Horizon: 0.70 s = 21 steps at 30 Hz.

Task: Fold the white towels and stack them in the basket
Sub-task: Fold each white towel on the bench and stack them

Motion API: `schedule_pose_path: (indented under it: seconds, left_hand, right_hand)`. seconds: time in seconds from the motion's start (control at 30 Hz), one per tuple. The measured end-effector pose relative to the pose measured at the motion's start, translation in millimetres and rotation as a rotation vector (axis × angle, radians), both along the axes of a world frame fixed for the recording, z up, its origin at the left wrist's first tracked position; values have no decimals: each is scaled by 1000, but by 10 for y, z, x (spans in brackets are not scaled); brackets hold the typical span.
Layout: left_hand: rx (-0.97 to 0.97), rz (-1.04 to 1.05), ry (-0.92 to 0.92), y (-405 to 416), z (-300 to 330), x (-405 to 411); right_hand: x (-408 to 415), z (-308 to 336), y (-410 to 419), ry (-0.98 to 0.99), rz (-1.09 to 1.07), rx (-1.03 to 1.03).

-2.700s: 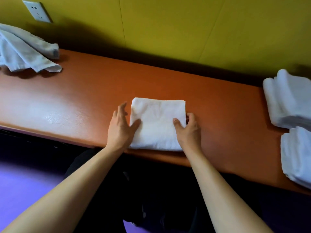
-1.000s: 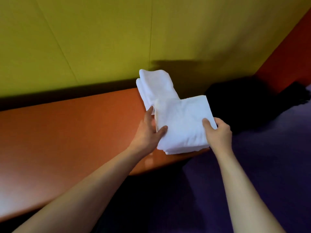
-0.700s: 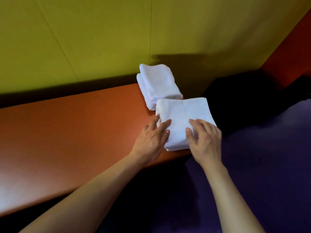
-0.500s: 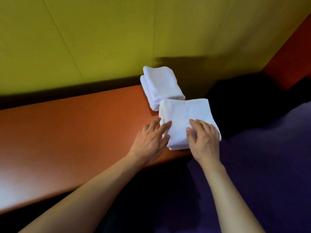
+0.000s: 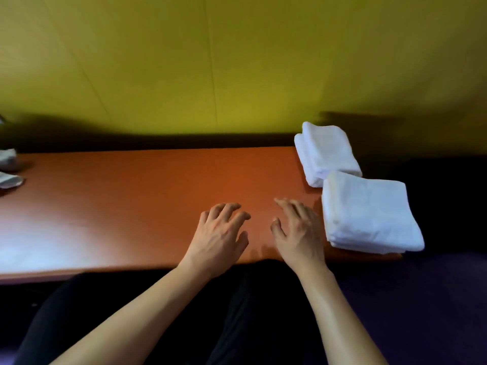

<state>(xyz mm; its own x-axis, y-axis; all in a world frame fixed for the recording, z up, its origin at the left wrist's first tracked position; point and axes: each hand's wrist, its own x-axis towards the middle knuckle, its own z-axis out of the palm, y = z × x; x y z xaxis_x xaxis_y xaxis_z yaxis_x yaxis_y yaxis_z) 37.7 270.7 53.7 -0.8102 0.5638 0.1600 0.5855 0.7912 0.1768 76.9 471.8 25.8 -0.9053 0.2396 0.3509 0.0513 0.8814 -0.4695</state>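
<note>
Head view: both hands, left hand [image 5: 220, 233] and right hand [image 5: 299, 233], empty and spread; unfolded towels [image 5: 9, 169] are soft, limp, light, so pinch two corners

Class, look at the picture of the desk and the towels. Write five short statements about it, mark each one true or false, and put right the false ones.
1. Both hands are empty. True: the left hand and the right hand hover open over the orange table.
2. Two piles of folded white towels lie at the right end of the table. True: the far pile and the near pile.
3. The near pile sits in a basket. False: it lies on the bare table; no basket is in view.
4. The wall behind the table is blue. False: the wall is yellow-green.
5. The right hand presses on the near pile. False: it is beside it, to its left.
</note>
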Motion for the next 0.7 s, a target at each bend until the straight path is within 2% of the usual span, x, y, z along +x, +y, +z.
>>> schedule_pose_path:
  seconds: [0.33, 0.7]
  left_hand:
    - [39, 350, 6, -1656, 14, 123]
    - [59, 650, 12, -3252, -115, -188]
  right_hand:
    - [-450, 122, -1457, -105, 303, 37]
    - [-1233, 107, -3209, -213, 574, 79]
